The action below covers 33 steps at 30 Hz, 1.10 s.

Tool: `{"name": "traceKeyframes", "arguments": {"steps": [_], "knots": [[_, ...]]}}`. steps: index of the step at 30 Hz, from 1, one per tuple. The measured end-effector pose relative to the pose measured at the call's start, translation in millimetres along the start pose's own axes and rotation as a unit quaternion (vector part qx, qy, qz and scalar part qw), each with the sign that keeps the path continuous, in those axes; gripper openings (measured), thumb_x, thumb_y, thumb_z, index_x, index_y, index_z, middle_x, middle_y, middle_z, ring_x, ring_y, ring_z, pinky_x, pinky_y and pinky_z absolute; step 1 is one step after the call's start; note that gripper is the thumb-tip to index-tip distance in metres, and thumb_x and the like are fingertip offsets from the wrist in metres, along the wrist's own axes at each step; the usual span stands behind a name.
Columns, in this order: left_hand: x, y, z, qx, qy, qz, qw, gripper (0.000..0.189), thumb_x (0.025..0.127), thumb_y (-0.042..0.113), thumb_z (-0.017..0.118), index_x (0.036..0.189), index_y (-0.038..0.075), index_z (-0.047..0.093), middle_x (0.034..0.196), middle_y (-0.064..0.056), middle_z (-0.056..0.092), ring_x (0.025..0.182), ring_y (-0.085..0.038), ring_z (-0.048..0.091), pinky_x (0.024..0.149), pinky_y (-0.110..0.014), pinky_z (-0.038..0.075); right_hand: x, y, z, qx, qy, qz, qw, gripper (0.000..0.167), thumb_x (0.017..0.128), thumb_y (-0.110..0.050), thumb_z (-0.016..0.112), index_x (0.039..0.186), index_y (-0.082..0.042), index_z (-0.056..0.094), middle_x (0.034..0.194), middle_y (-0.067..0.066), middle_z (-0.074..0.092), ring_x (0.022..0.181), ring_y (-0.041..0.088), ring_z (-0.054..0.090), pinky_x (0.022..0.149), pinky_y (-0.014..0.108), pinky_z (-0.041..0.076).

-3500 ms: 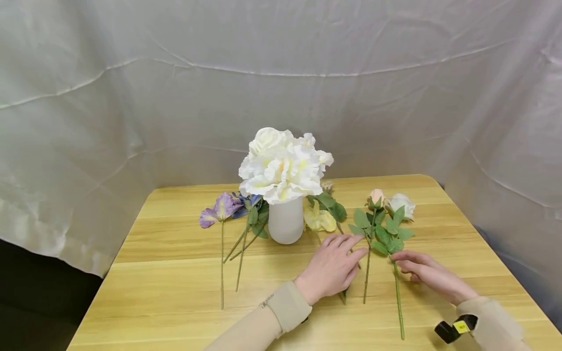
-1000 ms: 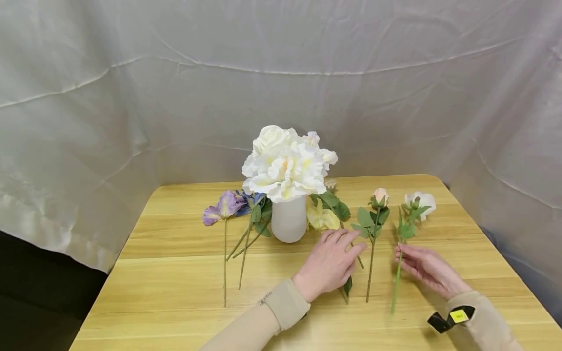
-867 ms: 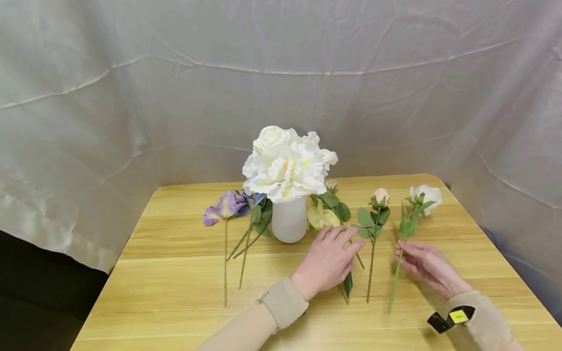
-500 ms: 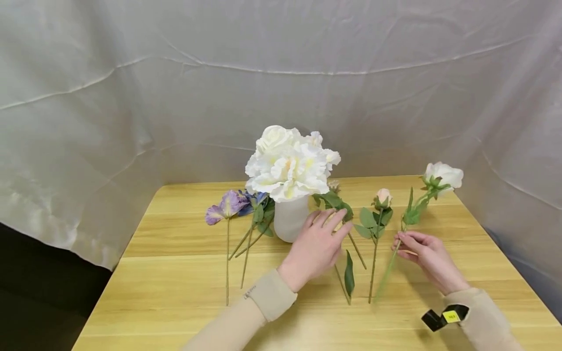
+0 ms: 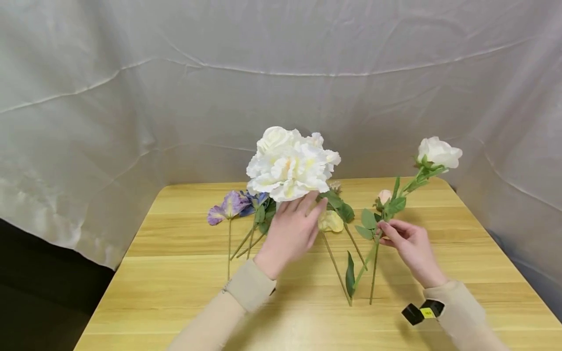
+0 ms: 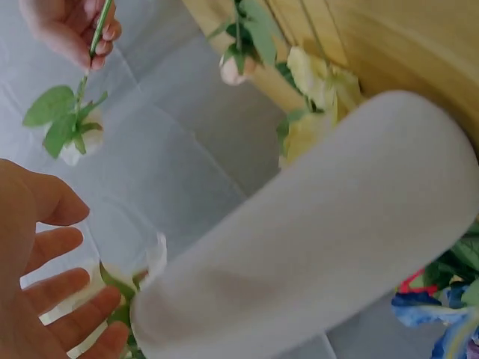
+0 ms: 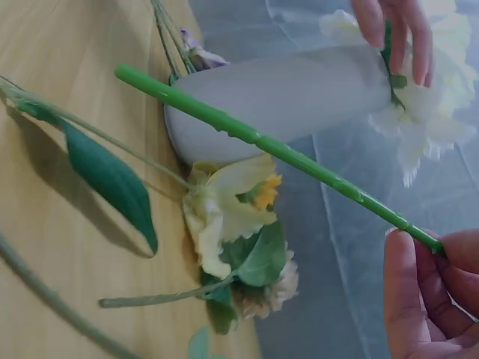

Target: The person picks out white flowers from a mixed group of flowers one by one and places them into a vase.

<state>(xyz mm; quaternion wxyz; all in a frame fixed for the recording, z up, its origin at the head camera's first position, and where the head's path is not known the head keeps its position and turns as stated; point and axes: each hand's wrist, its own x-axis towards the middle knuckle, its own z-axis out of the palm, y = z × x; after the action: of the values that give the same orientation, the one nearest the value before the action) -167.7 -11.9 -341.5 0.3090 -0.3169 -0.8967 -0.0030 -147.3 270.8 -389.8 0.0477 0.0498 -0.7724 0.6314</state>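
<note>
My right hand (image 5: 412, 248) pinches the green stem (image 7: 299, 161) of a white rose (image 5: 439, 152) between thumb and fingers. The rose is lifted off the table and leans to the upper right, its stem running down to the left. My left hand (image 5: 287, 236) is at the top of the white vase (image 6: 314, 232), just under the large white blooms (image 5: 291, 165); its fingers are extended and spread. In the left wrist view those fingers stand near the vase's mouth, and touch cannot be told. The vase is mostly hidden by this hand in the head view.
On the wooden table (image 5: 167, 292), a purple iris (image 5: 230, 205) and blue flowers (image 5: 254, 202) lie left of the vase. To its right lie a yellow flower (image 5: 331, 222), a pink rosebud (image 5: 384, 196) and a loose-looking leaf (image 5: 350, 273). Grey cloth (image 5: 219, 107) hangs behind.
My right hand has taken the white rose by its stem, raised it from the table and brought it left. My left hand has moved left and up, from beside the yellow flower's stem to the vase.
</note>
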Motion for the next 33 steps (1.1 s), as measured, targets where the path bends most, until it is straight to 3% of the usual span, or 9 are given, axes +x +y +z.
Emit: {"name": "traceKeyframes", "arguments": {"steps": [4,8,14,18,25,33], "knots": [[-1.3,-14.6,-5.9,-0.034,0.033,-0.006,0.9988,0.046,0.094,0.022,0.066,0.139,0.015,0.058,0.139,-0.008,0.063,0.107,-0.025,0.071,0.089,-0.037,0.061,7.2,-7.9,9.7,-0.045,0.021,-0.043,0.9978,0.024,0.102,-0.014,0.059,0.111,0.007,0.068,0.094,-0.019,0.071,0.08,0.0,0.07,0.073,0.019,0.061],[-5.0,-27.1,-9.6,-0.058,0.058,-0.015,0.9965,0.04,0.095,0.016,0.06,0.135,0.015,0.061,0.133,-0.009,0.066,0.101,-0.028,0.072,0.084,-0.04,0.061,14.1,-17.1,19.9,-0.048,0.041,-0.088,0.9942,0.026,0.101,-0.008,0.059,0.118,0.011,0.063,0.096,-0.023,0.069,0.079,0.001,0.071,0.069,0.018,0.061],[-11.5,-41.2,-12.7,-0.073,0.082,-0.022,0.9937,0.036,0.093,0.012,0.061,0.129,0.015,0.065,0.134,-0.008,0.067,0.104,-0.03,0.072,0.086,-0.042,0.061,25.2,-34.6,36.0,-0.025,0.067,-0.13,0.9889,0.019,0.101,-0.007,0.06,0.114,0.005,0.065,0.089,-0.014,0.07,0.08,0.003,0.072,0.071,0.02,0.061],[-16.1,-49.3,-12.0,-0.081,0.091,-0.022,0.9923,0.035,0.092,0.01,0.06,0.126,0.012,0.067,0.132,-0.008,0.067,0.112,-0.031,0.068,0.093,-0.044,0.059,32.8,-46.8,47.4,0.03,0.09,-0.148,0.9844,0.011,0.099,-0.003,0.061,0.106,-0.005,0.069,0.087,-0.007,0.072,0.078,0.005,0.072,0.071,0.021,0.061],[-24.9,-59.3,-10.8,-0.094,0.107,-0.025,0.9895,0.034,0.092,0.006,0.058,0.125,0.009,0.068,0.125,-0.011,0.067,0.107,-0.032,0.068,0.088,-0.046,0.059,39.7,-62.3,63.3,0.126,0.107,-0.195,0.9667,0.016,0.096,0.002,0.062,0.1,-0.011,0.07,0.086,-0.002,0.074,0.078,0.009,0.073,0.071,0.022,0.062],[-33.0,-66.1,-9.7,-0.122,0.124,-0.025,0.9845,0.031,0.091,0.004,0.057,0.119,0.007,0.071,0.107,-0.009,0.065,0.099,-0.03,0.065,0.087,-0.043,0.058,46.3,-77.4,75.0,0.179,0.119,-0.28,0.9356,0.008,0.096,0.006,0.06,0.1,0.01,0.065,0.087,0.0,0.073,0.082,0.009,0.074,0.076,0.025,0.063]]}}
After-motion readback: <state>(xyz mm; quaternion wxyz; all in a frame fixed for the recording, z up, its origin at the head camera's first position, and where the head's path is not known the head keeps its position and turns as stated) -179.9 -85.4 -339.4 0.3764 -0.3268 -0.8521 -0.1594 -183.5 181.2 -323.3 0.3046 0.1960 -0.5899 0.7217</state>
